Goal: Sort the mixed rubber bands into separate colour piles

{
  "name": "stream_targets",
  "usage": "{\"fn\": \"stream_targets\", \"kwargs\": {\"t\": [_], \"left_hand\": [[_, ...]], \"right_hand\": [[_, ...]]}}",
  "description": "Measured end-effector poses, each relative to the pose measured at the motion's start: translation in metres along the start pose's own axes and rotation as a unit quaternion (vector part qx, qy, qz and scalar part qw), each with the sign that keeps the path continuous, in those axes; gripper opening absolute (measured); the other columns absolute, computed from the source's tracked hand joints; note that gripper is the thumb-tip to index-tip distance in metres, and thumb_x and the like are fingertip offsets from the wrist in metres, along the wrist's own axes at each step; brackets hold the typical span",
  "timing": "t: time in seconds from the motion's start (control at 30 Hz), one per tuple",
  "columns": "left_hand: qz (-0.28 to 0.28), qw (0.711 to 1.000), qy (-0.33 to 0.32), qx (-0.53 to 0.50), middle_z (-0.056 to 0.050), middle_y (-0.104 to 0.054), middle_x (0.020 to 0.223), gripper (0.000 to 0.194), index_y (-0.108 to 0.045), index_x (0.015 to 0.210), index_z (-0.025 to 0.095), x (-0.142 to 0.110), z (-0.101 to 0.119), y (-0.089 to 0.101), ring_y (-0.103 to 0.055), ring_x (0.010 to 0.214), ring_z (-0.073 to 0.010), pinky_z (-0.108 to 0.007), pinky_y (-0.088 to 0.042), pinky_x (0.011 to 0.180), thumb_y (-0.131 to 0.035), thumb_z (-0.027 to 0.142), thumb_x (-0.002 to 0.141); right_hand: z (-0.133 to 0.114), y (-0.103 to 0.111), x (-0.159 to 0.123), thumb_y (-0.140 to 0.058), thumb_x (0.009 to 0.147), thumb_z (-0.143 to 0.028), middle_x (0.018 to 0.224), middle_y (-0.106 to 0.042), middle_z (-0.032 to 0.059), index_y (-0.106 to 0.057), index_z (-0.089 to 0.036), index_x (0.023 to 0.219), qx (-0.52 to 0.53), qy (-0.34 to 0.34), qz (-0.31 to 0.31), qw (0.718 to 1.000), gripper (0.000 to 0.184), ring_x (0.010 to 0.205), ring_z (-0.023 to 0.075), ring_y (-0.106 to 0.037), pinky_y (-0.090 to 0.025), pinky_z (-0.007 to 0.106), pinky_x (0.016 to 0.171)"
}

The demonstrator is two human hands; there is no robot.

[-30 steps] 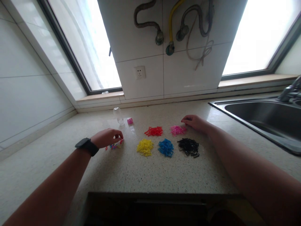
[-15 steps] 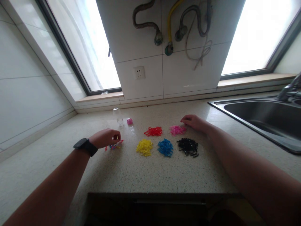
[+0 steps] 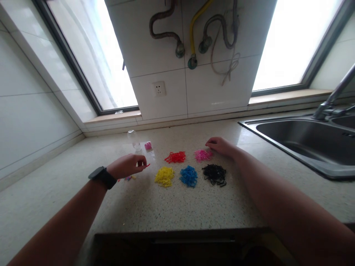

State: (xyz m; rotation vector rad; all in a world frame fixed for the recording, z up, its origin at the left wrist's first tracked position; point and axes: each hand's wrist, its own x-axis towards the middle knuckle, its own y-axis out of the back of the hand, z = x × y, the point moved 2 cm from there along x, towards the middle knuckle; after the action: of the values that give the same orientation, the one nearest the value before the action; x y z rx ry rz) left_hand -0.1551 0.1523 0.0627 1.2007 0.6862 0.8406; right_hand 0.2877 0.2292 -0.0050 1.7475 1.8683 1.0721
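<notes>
Our left hand [image 3: 129, 164] has moved off the mixed bands [image 3: 129, 178] towards the yellow pile [image 3: 164, 176], pinching one red band [image 3: 148, 165]. Our right hand [image 3: 220, 145] stays beside the pink pile [image 3: 202, 155], grip unclear. We count five single-colour piles, one jar [image 3: 134, 142], one pink cap [image 3: 148, 146].

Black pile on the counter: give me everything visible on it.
The black pile is a loose, low, tangled heap of many small, thin pieces, some apparently elongated loops. They look glossy, like plastic or rubber; the exact material isn't clear. A few stray out at its near right edge. It rests directly on the speckled counter, right of the blue pile and nearer the camera than the pink pile, apart from both. Neither hand touches it.
</notes>
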Motion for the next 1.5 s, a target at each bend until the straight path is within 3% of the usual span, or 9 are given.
{"fn": "stream_targets", "kwargs": {"t": [0.3,0.5,0.63,0.83,1.0,1.13,1.23,1.37,1.5], "left_hand": [[0.072,0.997,0.006,-0.014,-0.002,-0.066,0.077,0.027,-0.068,0.090,0.018,0.042,0.041,-0.029,-0.059,0.067,-0.0141,-0.025,-0.039,0.061,-0.053,0.041,0.088],[0.087,0.996,0.028,-0.010,-0.004,-0.067,0.078,0.029,-0.069,0.093,0.017,0.069,0.047,-0.029,-0.060,0.067,-0.0151,-0.026,-0.037,0.058,-0.054,0.041,0.087],[0.077,0.997,0.021,-0.008,-0.003,-0.067,0.076,0.032,-0.069,0.097,0.017,0.074,0.052,-0.028,-0.059,0.066,-0.0146,-0.025,-0.035,0.056,-0.055,0.044,0.087],[0.086,0.996,0.010,-0.001,-0.003,-0.065,0.074,0.031,-0.068,0.098,0.018,0.048,0.070,-0.027,-0.057,0.064,-0.0151,-0.027,-0.034,0.058,-0.052,0.043,0.091],[0.092,0.996,-0.018,-0.010,-0.001,-0.064,0.073,0.025,-0.066,0.098,0.021,0.008,0.116,-0.034,-0.055,0.063,-0.0137,-0.027,-0.032,0.058,-0.048,0.038,0.095],[0.064,0.987,-0.117,-0.087,0.001,-0.062,0.069,0.020,-0.064,0.095,0.021,-0.023,0.158,-0.053,-0.053,0.059,-0.0114,-0.025,-0.034,0.057,-0.047,0.032,0.096],[0.036,0.969,-0.216,-0.115,0.003,-0.063,0.066,0.014,-0.065,0.094,0.022,-0.037,0.177,-0.071,-0.055,0.058,-0.0107,-0.024,-0.036,0.057,-0.051,0.027,0.092],[0.030,0.944,-0.318,-0.077,0.003,-0.067,0.069,0.010,-0.064,0.093,0.023,-0.042,0.185,-0.087,-0.060,0.061,-0.0122,-0.025,-0.038,0.057,-0.056,0.026,0.088],[0.022,0.936,-0.346,-0.052,0.003,-0.069,0.076,0.011,-0.063,0.096,0.024,-0.041,0.181,-0.090,-0.063,0.067,-0.0129,-0.026,-0.041,0.060,-0.055,0.025,0.088]], "right_hand": [[-0.006,0.001,-0.003,-0.057,0.082,-0.038,0.074,-0.072,0.0045,-0.075,-0.017,0.090,-0.034,0.001,0.006,0.999,0.029,0.068,0.0177,-0.061,-0.043,0.028,0.065],[-0.011,0.004,-0.005,-0.057,0.082,-0.038,0.073,-0.071,0.0049,-0.075,-0.015,0.091,-0.021,-0.002,-0.007,1.000,0.030,0.067,0.0174,-0.061,-0.045,0.028,0.066],[-0.006,0.003,-0.002,-0.058,0.082,-0.039,0.073,-0.071,0.0045,-0.075,-0.016,0.090,-0.007,-0.007,-0.006,1.000,0.030,0.067,0.0171,-0.061,-0.045,0.028,0.065],[-0.002,0.002,0.001,-0.058,0.081,-0.040,0.070,-0.070,0.0026,-0.074,-0.017,0.090,-0.003,-0.005,0.000,1.000,0.029,0.065,0.0160,-0.060,-0.044,0.028,0.063],[-0.003,0.003,0.001,-0.058,0.082,-0.039,0.069,-0.070,0.0033,-0.074,-0.016,0.089,-0.003,-0.004,-0.002,1.000,0.030,0.065,0.0163,-0.060,-0.044,0.027,0.063],[-0.001,0.003,0.001,-0.057,0.083,-0.040,0.071,-0.070,0.0030,-0.074,-0.016,0.090,-0.011,-0.007,-0.002,1.000,0.030,0.066,0.0163,-0.060,-0.044,0.028,0.064],[-0.002,0.003,0.000,-0.057,0.083,-0.041,0.072,-0.069,0.0028,-0.073,-0.016,0.090,-0.017,-0.006,-0.004,1.000,0.031,0.067,0.0163,-0.060,-0.044,0.028,0.066],[-0.003,0.004,-0.001,-0.056,0.084,-0.042,0.071,-0.069,0.0029,-0.073,-0.016,0.089,-0.028,-0.007,-0.011,1.000,0.032,0.067,0.0164,-0.060,-0.044,0.028,0.065],[-0.005,0.004,-0.002,-0.057,0.084,-0.042,0.075,-0.070,0.0041,-0.073,-0.016,0.089,-0.036,0.005,-0.021,0.999,0.031,0.069,0.0170,-0.060,-0.045,0.029,0.067]]}}
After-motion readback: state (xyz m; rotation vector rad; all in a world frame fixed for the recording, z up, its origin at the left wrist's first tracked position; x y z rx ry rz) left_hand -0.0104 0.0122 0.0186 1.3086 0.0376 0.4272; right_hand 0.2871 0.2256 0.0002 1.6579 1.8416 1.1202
